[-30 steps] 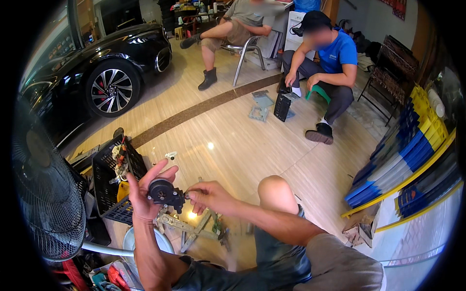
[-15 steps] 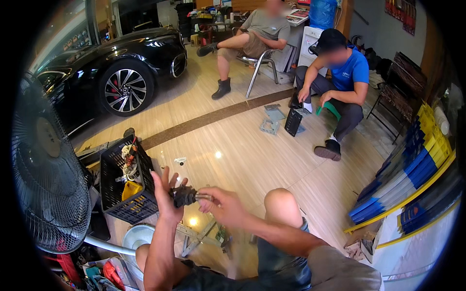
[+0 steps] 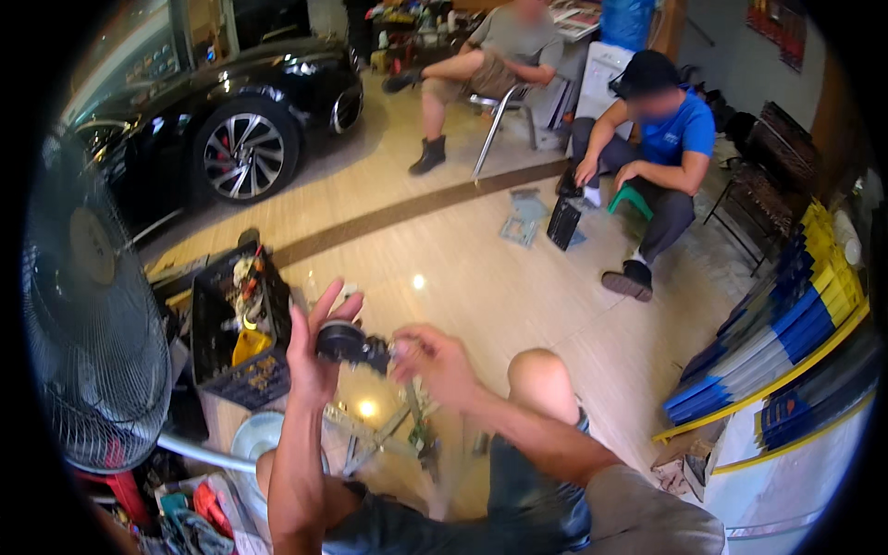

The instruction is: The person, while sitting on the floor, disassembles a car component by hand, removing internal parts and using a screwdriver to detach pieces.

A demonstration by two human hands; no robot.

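A black, round-headed mechanical part (image 3: 344,342) lies across the space between my hands, its wide disc-like end to the left. My right hand (image 3: 442,368) pinches its narrower right end between thumb and fingers. Against the wide end is my left hand (image 3: 314,356), palm turned inward and fingers stretched upward and apart, not wrapped round it. Blur hides the fine detail of the part and of my right fingertips. Below my hands, a metal cross-shaped frame (image 3: 377,439) is on the floor.
A black plastic crate (image 3: 250,387) with tools and a yellow item stands left, beside a large fan (image 3: 92,296). Blue and yellow panels (image 3: 758,342) rise at right. Ahead, a person in blue (image 3: 680,134) handles a black box; another sits behind. A black car (image 3: 157,120) is parked far left.
The part has turned, so its round end face shows more at the left. My right hand has moved slightly right and up. The person in blue has shifted little.
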